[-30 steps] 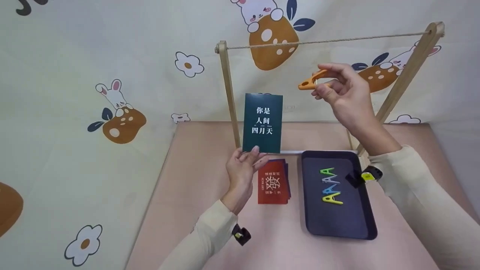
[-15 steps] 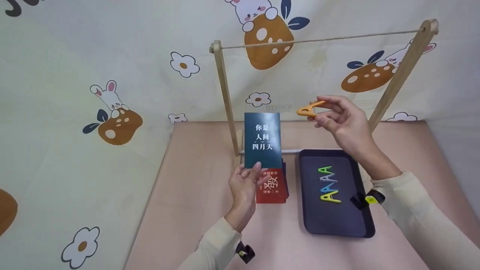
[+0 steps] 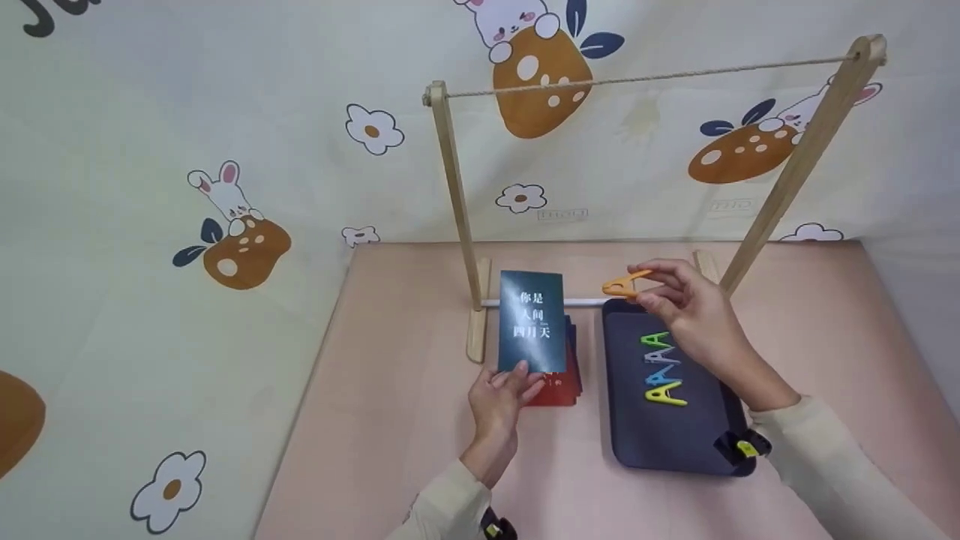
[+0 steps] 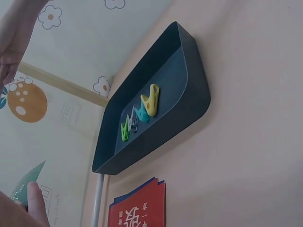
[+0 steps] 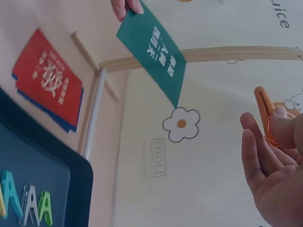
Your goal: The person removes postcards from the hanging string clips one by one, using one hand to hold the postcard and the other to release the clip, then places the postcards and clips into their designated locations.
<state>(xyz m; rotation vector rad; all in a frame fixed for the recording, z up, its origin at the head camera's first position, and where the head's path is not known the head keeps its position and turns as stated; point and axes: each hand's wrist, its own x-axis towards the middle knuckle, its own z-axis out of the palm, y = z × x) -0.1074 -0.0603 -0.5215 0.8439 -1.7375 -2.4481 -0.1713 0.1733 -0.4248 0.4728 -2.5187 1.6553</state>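
Note:
My left hand [image 3: 496, 405] pinches a dark green card [image 3: 532, 322] with white Chinese characters by its bottom edge, thumb in front. The card is raised over a stack of red and blue cards [image 3: 556, 388], covering most of it in the head view. To the right, my right hand [image 3: 694, 311] holds an orange clothespin [image 3: 624, 285] between thumb and fingers, above the far end of a dark tray [image 3: 622, 442]. In the right wrist view the green card [image 5: 156, 54] is tilted, apart from the orange clothespin [image 5: 265, 113].
Several clothespins [image 3: 664, 367], green, grey, blue and yellow, lie in a row in the tray. Behind stands a wooden frame [image 3: 802, 165] with a rope [image 3: 652, 77] strung between its posts and a white bar [image 3: 589, 303] low down. A patterned cloth wall [image 3: 315, 187] backs the pink table [image 3: 390, 420].
Both hands have come down, bringing the green card and the orange clothespin lower, away from the rope. The green card now overlaps the card stack in the head view.

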